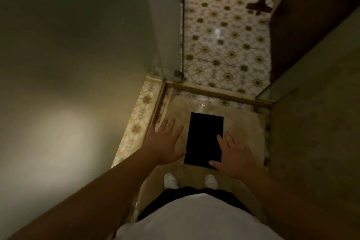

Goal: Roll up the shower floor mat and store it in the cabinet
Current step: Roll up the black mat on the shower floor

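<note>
A black rectangular shower floor mat (202, 136) lies flat and unrolled on the beige shower floor (243, 130), just ahead of my white shoes. My left hand (166, 142) is stretched out above the floor to the left of the mat, fingers spread, holding nothing. My right hand (232, 155) hovers over the mat's near right corner, fingers apart, also holding nothing. Whether either hand touches the mat cannot be told. No cabinet is in view.
A raised golden curb (214, 94) borders the shower floor at the far side. Beyond it lies patterned tile floor (226, 45). A glass panel (167, 25) rises on the left and a wall (315, 103) on the right. A dark wooden object (260, 6) stands far back.
</note>
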The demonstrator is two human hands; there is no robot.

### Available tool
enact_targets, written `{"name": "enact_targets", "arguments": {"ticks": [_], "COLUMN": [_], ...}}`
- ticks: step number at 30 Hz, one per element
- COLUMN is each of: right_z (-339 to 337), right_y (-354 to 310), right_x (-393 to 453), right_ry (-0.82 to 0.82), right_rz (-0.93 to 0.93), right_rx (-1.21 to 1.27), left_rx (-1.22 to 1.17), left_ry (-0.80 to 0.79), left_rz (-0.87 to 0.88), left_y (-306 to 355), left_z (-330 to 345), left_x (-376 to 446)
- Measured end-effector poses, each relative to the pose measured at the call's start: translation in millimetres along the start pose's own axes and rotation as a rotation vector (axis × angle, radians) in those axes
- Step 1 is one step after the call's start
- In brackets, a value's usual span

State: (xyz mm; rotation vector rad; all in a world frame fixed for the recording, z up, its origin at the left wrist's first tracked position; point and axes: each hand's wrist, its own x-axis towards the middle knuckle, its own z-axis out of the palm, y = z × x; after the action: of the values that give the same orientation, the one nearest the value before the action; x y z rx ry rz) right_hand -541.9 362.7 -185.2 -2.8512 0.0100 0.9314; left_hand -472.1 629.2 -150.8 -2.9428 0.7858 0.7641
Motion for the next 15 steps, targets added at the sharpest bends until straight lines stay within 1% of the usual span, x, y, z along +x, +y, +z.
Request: {"name": "enact_targets", "arguments": {"ticks": [3,5,10,15], "right_z": [17,26,38,43], "right_y": [15,26,55,82], "right_x": [-12,-18,-23,-21], "right_ry": [0.013,0.029,0.036,-0.010], "right_rz": [0.077,0.098,0.103,0.074], "right_rx": [0.062,0.068,0.074,0.085], "left_rx": [0.022,0.025,0.018,-0.025], "left_ry": [-0.032,-0.038,-0.049,-0.082], "left_rz": [0.070,0.086,0.082,0.020], "left_y": [16,28,58,84], "left_z": [1,3,10,28], "left_x": [11,16,20,23]}}
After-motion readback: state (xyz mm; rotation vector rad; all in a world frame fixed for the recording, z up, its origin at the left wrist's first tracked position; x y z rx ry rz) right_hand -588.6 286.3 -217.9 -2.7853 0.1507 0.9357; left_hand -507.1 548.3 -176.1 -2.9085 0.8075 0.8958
